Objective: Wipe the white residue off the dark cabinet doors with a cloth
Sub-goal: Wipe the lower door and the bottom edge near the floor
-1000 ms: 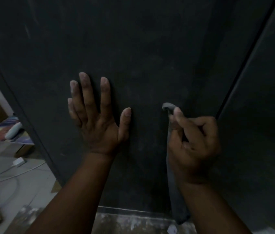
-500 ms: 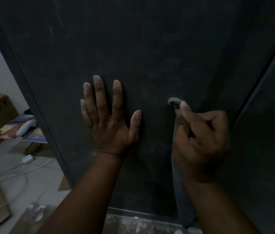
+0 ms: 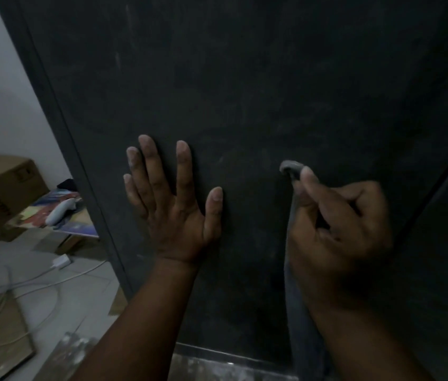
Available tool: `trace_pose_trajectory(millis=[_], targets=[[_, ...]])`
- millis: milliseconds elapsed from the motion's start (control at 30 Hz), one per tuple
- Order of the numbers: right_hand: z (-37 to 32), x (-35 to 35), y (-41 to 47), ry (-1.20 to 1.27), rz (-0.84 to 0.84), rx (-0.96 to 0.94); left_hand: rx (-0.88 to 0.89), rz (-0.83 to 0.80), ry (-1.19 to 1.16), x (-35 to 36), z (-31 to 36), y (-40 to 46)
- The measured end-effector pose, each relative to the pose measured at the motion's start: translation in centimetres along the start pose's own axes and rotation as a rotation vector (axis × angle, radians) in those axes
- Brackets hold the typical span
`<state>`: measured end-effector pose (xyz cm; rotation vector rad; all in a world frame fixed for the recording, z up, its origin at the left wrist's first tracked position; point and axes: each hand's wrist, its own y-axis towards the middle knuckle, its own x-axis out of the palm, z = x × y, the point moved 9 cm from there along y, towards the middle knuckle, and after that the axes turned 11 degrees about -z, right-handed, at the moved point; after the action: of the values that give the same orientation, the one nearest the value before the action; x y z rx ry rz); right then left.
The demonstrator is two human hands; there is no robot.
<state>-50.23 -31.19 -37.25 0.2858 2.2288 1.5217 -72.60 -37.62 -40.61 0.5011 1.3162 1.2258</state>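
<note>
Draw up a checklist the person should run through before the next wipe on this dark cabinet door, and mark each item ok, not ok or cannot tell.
1. Cloth in hand: ok. The right hand has a closed grip on the grey cloth, whose tail hangs down.
2. Cloth touching the cabinet door: ok, its bunched tip looks pressed to the panel.
3. Door braced: ok. The left hand lies flat, fingers spread.
4. Residue left: not ok. Faint pale streaks show high on the panel.
5. Cloth clean enough: cannot tell, too dim.
6. Footing: not ok. White cables trail on the floor at left.
</note>
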Motion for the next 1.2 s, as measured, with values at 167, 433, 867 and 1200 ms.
trace_pose_trajectory(millis=[167, 433, 867, 1200], targets=[[-1.2, 3.8, -4.1, 0.008, -0.250, -0.027, 0.001, -0.020, 0.005, 0.0, -0.1, 0.0], [0.1, 1.0, -2.0, -0.026, -0.048, -0.007, -0.027, 0.004, -0.020, -0.1, -2.7, -0.2], [-0.8, 4.6, -6.6, 0.050, -0.264, 0.057, -0.105, -0.003, -0.051, -0.2, -5.8, -1.1], [-5.9, 9.1, -6.7, 0.047, -0.340, -0.050, -0.154, 0.007, -0.075, 0.1, -7.1, -1.6]])
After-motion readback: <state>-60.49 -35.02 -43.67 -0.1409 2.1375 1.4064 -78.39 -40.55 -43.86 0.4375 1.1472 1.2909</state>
